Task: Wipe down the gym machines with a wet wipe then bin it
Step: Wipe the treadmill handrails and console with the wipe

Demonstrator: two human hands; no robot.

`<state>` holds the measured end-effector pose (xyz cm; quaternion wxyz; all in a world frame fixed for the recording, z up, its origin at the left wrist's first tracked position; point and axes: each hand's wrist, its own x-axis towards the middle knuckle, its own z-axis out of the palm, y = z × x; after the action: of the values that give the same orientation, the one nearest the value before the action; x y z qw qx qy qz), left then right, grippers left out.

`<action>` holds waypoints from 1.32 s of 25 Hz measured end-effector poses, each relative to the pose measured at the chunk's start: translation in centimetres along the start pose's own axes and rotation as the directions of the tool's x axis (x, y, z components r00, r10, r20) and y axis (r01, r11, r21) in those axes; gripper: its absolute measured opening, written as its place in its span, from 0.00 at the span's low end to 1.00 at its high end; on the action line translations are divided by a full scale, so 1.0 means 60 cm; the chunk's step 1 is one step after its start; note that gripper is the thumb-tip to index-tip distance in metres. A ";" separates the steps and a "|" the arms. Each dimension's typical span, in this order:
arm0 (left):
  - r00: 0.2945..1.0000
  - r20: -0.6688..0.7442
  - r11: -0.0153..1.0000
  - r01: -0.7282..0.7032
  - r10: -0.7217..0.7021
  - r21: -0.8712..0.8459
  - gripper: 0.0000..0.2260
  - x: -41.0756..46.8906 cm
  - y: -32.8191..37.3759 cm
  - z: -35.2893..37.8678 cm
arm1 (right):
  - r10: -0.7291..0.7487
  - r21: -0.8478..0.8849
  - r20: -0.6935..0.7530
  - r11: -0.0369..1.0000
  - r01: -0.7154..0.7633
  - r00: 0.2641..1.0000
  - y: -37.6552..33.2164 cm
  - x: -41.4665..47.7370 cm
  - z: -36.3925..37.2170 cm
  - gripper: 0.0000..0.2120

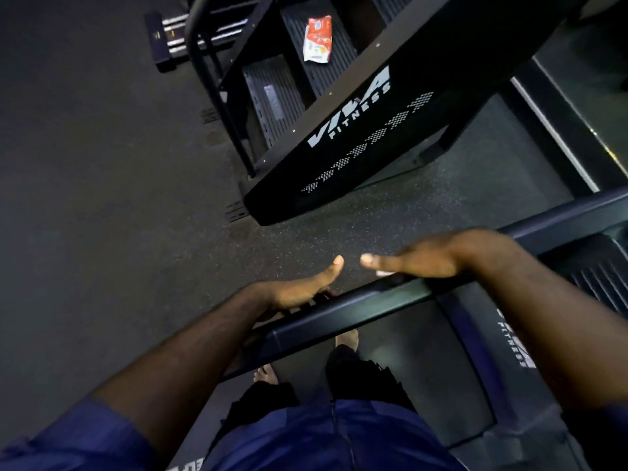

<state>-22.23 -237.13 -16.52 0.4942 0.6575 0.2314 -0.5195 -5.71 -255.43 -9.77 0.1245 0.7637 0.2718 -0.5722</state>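
Note:
A dark handrail [356,311] of the gym machine I stand on crosses the lower middle of the head view. My left hand [299,290] grips this rail, thumb pointing forward and fingers wrapped over its far side. Just to the right, my right hand [428,260] lies over the same rail with its thumb out. A small white edge of the wet wipe [385,273] shows under its palm; the rest of the wipe is hidden. A red and white wipes packet [317,39] lies on a step of the neighbouring black machine [356,130].
The neighbouring machine, marked VIVA FITNESS, stands ahead with its curved handrail [197,45] at the upper left. Speckled rubber floor [102,198] spreads to the left. My feet stand on the machine's deck [407,334] below the rail. A wall base [560,130] runs along the right.

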 end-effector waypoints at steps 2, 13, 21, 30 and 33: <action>1.000 -0.005 1.000 -0.004 0.004 0.022 0.47 0.003 0.022 0.013 | 0.172 0.120 0.012 0.978 -0.172 0.985 0.039 0.005 -0.014 0.66; 0.929 -0.074 0.894 -0.324 0.362 0.309 0.29 0.050 0.076 0.044 | 0.138 0.216 -0.952 0.937 0.275 0.274 0.092 0.026 0.213 0.36; 0.770 -0.217 0.733 -0.421 0.600 0.534 0.33 0.068 0.049 0.072 | 0.863 0.453 -0.459 0.020 0.891 0.214 -0.219 0.131 0.297 0.49; 0.689 -0.281 0.666 -0.383 0.668 0.641 0.39 0.065 0.049 0.078 | 0.819 0.241 -0.449 -0.275 0.931 0.358 -0.256 0.175 0.307 0.46; 0.698 -0.281 0.668 -0.372 0.659 0.645 0.35 0.071 0.051 0.076 | 0.856 0.218 -0.467 -0.133 0.967 0.224 -0.186 0.151 0.276 0.48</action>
<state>-20.31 -243.34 -19.06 0.3415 0.9164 -0.0110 -0.2084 -23.51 -252.11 -22.17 -0.7704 0.5962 -0.1959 0.1129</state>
